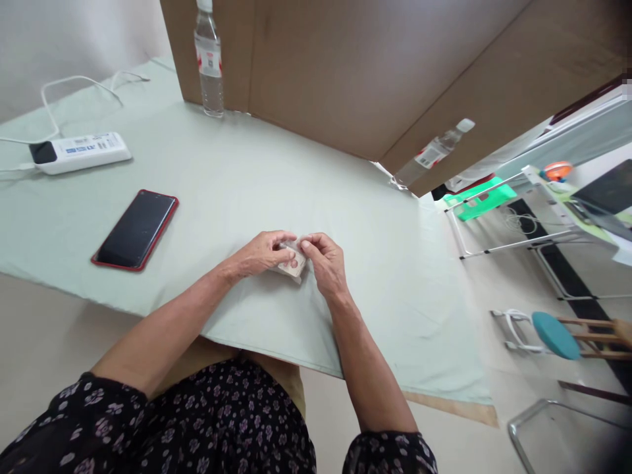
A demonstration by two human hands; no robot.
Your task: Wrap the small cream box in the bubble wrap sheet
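Near the front edge of the cloth-covered table, a small pale box-like packet [292, 264] with reddish round marks lies between my hands. Thin clear wrapping seems to cover it, though it is too small to be sure. My left hand [264, 253] grips the packet's left side, with the thumb across its top. At the packet's upper right corner, my right hand [323, 258] pinches with thumb and forefinger at what looks like the clear film. My fingers hide part of the packet.
A phone with a red edge [135, 230] lies to the left. Behind it is a white power bank [81, 153] with cables. Two clear bottles [211, 72] [434, 155] stand against a large cardboard panel [316, 72]. On the right are a teal stool [555, 334] and a metal rack.
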